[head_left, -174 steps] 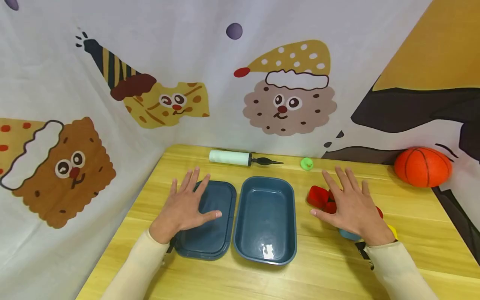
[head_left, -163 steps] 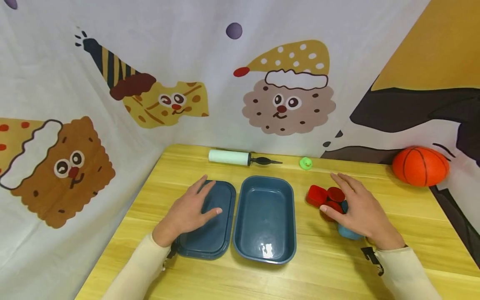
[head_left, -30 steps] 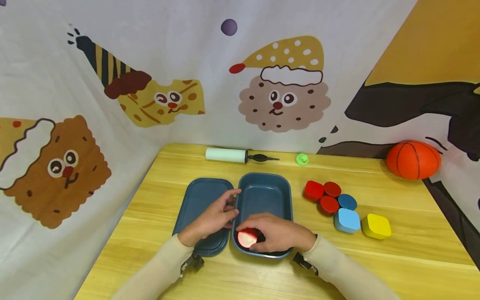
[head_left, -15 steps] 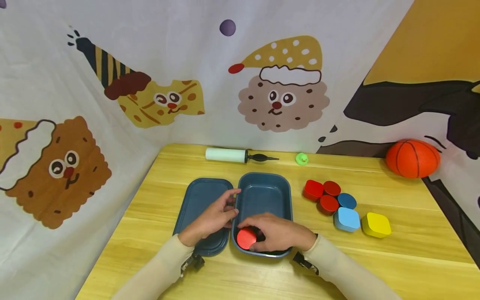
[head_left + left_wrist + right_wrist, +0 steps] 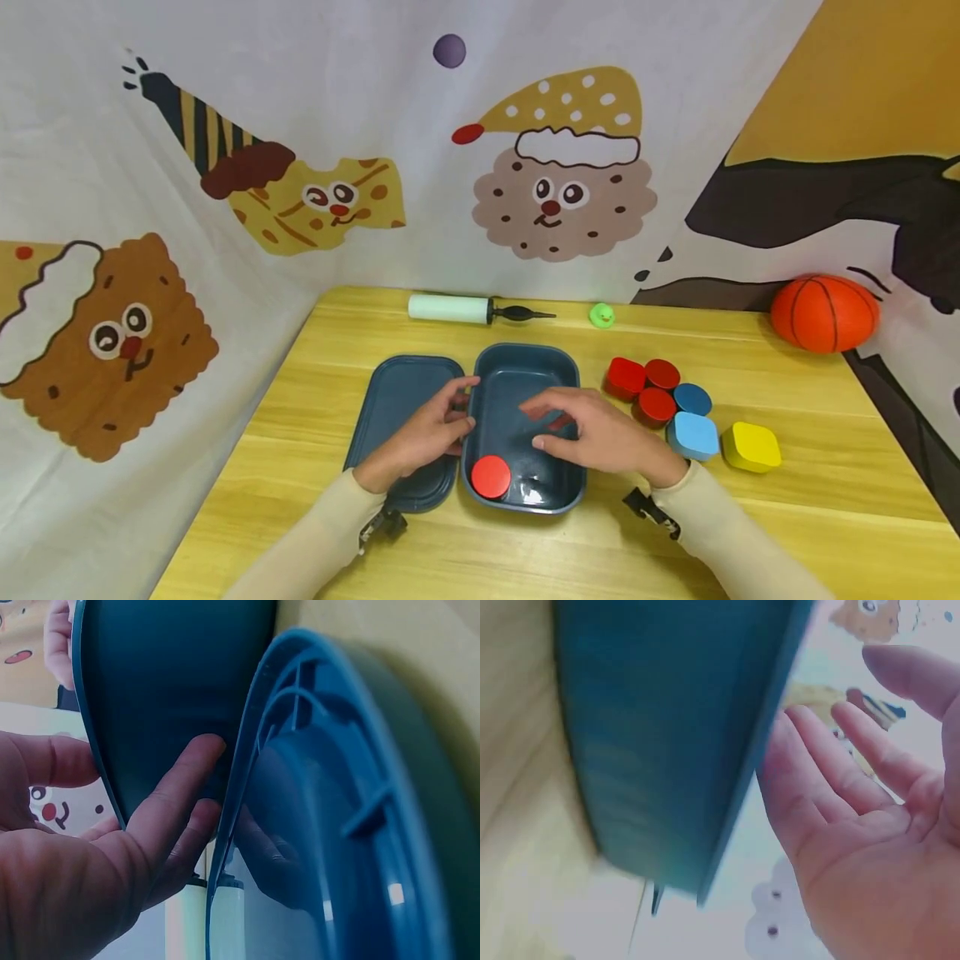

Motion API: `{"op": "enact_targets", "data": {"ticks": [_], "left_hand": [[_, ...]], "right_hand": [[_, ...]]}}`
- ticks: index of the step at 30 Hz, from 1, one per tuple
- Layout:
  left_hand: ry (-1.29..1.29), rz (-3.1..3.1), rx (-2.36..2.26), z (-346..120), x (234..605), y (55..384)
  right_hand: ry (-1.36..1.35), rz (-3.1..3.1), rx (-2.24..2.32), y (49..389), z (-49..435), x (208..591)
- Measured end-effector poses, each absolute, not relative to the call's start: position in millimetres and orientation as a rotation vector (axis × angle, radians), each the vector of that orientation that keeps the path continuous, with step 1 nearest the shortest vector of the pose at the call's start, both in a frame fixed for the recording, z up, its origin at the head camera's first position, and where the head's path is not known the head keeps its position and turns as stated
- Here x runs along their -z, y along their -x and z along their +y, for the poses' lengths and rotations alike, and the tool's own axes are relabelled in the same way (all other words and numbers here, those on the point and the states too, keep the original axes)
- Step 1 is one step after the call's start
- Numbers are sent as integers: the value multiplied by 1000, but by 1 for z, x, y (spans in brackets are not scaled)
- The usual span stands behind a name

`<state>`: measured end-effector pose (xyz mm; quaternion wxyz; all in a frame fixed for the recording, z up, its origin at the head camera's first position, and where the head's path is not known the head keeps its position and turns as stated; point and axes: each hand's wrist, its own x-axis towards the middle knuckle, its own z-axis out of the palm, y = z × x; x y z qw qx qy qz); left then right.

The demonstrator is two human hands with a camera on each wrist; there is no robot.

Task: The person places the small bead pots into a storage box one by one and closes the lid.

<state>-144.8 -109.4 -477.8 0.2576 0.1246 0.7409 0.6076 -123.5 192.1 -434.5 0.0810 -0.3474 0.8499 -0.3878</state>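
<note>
A red round block (image 5: pixel 491 477) sits in the near left corner of the dark blue rectangular box (image 5: pixel 525 492). Over the box's right side hovers my right hand (image 5: pixel 596 437), fingers loosely bent and holding nothing; the right wrist view shows its palm beside the rim. My left hand (image 5: pixel 423 437) touches the box's left side. In the left wrist view, the thumb (image 5: pixel 67 761) meets the rim while the other fingers rest against the outer wall. Beneath that hand lies the matching lid (image 5: pixel 408 383), partly hidden by it.
Right of the box stand several blocks: a red square one (image 5: pixel 625 379), red round ones (image 5: pixel 656 407), a blue round one (image 5: pixel 692 399), a light blue one (image 5: pixel 693 435) and a yellow one (image 5: pixel 752 447). A hand pump (image 5: pixel 450 308), green duck (image 5: pixel 602 315) and orange ball (image 5: pixel 825 313) line the back.
My right hand has let go of the red round block in the box's corner and lifted away to the right. The left hand stays at the box's side.
</note>
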Motion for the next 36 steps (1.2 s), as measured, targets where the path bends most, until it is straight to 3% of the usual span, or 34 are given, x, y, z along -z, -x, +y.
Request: {"op": "enact_targets", "data": {"ticks": [15, 36], "left_hand": [[-354, 1983, -1660, -111, 475, 144], [-323, 2009, -1649, -111, 476, 145]], "right_hand": [[747, 2930, 1245, 118, 282, 424], [126, 3169, 1058, 74, 394, 453]]}}
